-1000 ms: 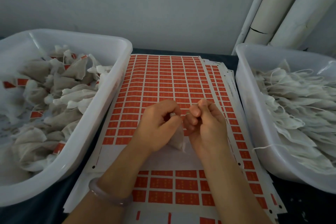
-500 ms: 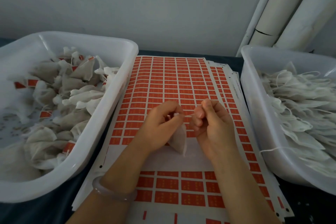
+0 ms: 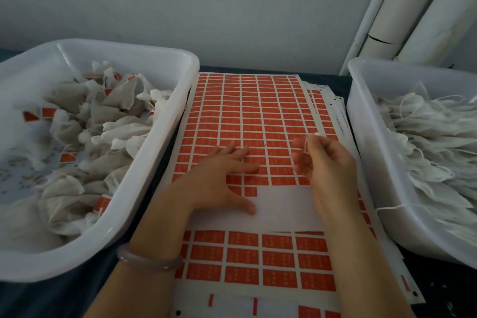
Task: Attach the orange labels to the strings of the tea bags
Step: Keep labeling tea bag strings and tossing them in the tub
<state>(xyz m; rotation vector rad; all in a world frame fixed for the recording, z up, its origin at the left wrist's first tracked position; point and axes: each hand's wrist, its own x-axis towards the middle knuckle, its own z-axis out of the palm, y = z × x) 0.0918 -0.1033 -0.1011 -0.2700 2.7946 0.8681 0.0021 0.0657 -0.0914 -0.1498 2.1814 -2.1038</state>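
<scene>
The hands have drawn apart. The left hand (image 3: 224, 178) has let go of the bag and come down flat on the label sheet (image 3: 258, 111), fingers straight and spread. The right hand (image 3: 327, 165) has swung off to its own side, thumb and forefinger pinching the string (image 3: 305, 146). The string runs roughly upright from that pinch; the tea bag itself is out of sight — likely hidden behind the right hand. The orange labels (image 3: 277, 162) lie under and just ahead of the left fingertips, long sides running across, so the left hand is the nearer one for peeling — the string waits just to its right. Further out, the tub of labelled bags (image 3: 180, 111) sits beyond the left hand and the tub of unlabelled bags (image 3: 361, 124) beyond the right.
</scene>
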